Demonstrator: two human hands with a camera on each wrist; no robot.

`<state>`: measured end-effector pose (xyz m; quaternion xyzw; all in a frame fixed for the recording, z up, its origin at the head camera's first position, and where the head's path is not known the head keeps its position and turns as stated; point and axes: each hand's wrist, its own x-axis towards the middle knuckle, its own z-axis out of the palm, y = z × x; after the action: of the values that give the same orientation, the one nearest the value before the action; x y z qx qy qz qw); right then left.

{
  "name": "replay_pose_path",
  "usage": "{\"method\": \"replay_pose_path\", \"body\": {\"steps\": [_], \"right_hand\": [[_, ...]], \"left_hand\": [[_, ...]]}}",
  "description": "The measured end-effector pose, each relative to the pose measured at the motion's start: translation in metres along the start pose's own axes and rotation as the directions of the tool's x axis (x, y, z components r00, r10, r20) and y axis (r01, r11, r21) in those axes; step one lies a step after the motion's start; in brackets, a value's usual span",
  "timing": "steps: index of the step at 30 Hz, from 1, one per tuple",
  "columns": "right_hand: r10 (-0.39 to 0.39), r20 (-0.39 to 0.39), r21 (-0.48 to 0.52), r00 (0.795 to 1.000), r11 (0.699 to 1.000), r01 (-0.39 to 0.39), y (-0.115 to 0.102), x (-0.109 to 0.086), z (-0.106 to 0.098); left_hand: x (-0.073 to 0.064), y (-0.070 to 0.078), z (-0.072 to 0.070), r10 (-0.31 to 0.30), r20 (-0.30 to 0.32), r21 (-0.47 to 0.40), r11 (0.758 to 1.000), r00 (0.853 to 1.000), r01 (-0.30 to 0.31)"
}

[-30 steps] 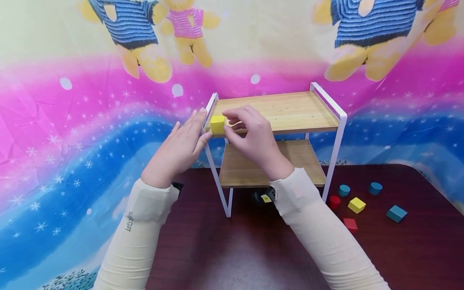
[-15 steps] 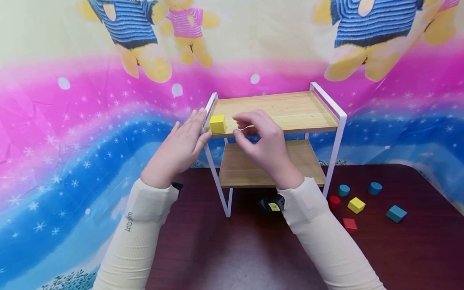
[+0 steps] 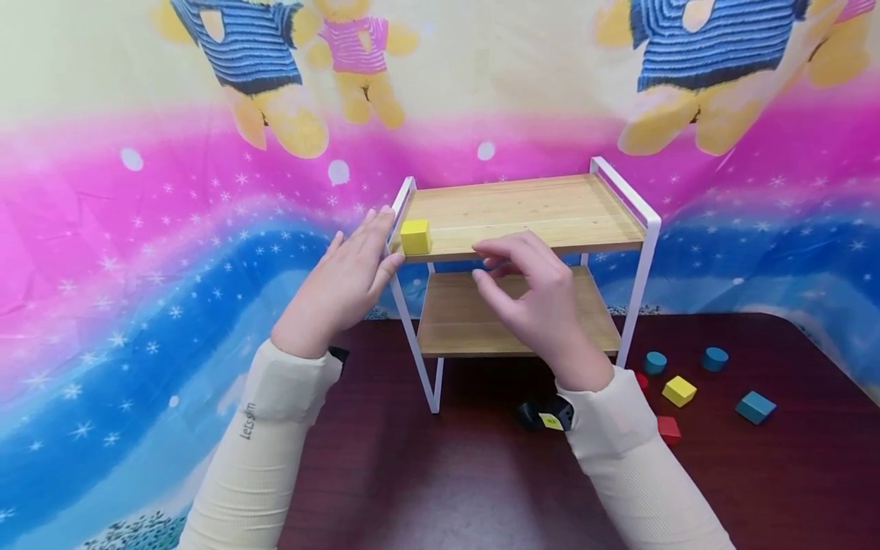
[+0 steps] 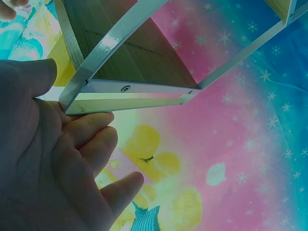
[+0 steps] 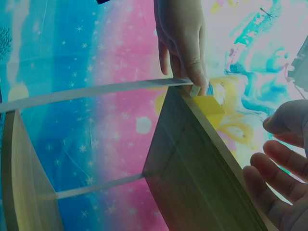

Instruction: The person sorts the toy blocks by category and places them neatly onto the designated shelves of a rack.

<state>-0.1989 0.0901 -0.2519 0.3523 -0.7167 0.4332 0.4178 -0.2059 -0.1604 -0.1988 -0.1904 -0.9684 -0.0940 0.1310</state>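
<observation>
A yellow cube [image 3: 415, 237] rests at the front left corner of the wooden top shelf [image 3: 522, 210]. My left hand [image 3: 340, 283] lies with straight fingers against the shelf's white left frame, just beside the cube. In the left wrist view, the fingers [image 4: 91, 127] touch the corner of the white frame [image 4: 130, 89]. My right hand [image 3: 532, 294] hovers in front of the shelf, right of the cube, fingers loosely bent and nothing held. The right wrist view shows the yellow cube [image 5: 210, 110] by the left hand [image 5: 185, 41], apart from the right hand's fingers [image 5: 274, 163].
A lower wooden shelf [image 3: 454, 313] sits beneath the top one. On the dark table [image 3: 426, 481] at right lie a yellow block [image 3: 679, 391], a teal block [image 3: 755, 408], a red block [image 3: 668, 429] and teal cylinders [image 3: 715, 359]. A red piece is partly hidden by the right sleeve.
My right hand has drawn away from the yellow cube, moving right and toward me. The cube stays at the shelf corner, and my left hand has kept its place.
</observation>
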Motion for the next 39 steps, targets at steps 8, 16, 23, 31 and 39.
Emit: {"method": "replay_pose_path", "body": {"steps": [8,16,23,31,39], "right_hand": [[0.031,0.011,-0.070,0.999,0.997,-0.030,-0.001,-0.021,-0.019],[0.060,0.008,-0.086,0.998,0.995,-0.059,-0.003,-0.047,-0.041],[0.130,0.041,-0.136,0.991,0.983,-0.124,-0.001,-0.072,-0.059],[0.184,-0.020,-0.186,0.983,0.965,-0.185,0.005,-0.098,-0.074],[0.263,-0.072,-0.240,0.962,0.932,-0.272,0.012,-0.113,-0.090]], "left_hand": [[0.000,0.000,0.000,0.008,-0.006,0.020,1.000,1.000,-0.008],[0.001,0.002,0.002,0.004,0.002,0.017,1.000,1.000,-0.004],[0.000,0.001,-0.001,0.000,0.000,0.026,1.000,1.000,0.000],[-0.001,0.000,-0.001,0.003,0.004,0.025,1.000,1.000,-0.003],[0.001,-0.001,0.000,0.003,0.010,0.014,1.000,1.000,-0.003]]}}
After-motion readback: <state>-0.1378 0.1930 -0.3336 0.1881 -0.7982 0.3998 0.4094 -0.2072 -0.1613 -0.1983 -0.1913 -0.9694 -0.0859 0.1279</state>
